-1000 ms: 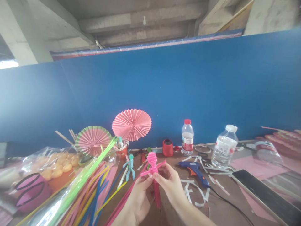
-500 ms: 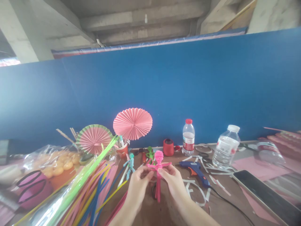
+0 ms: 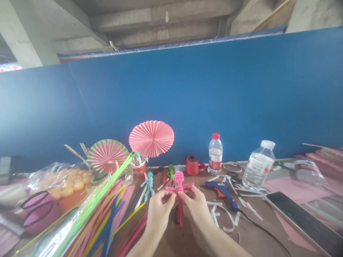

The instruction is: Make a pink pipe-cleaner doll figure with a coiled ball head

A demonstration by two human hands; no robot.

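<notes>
A pink pipe-cleaner figure with a round coiled head, outstretched arms and long legs is held upright above the brown table. My left hand pinches it at the arm on the left side. On the other side, my right hand grips it near the body with thumb and fingers. Behind it stands a green figure, partly hidden. A light blue figure is just left of my left hand.
Colourful pipe cleaners lie at the left, near two folded paper fans. To the right are a blue glue gun with a cable, white strips, two water bottles and a phone. A red spool stands behind.
The pink figure's head has tilted slightly left, and its left-side arm now looks bent into a loop. Both hands keep their hold. The whole view has shifted slightly.
</notes>
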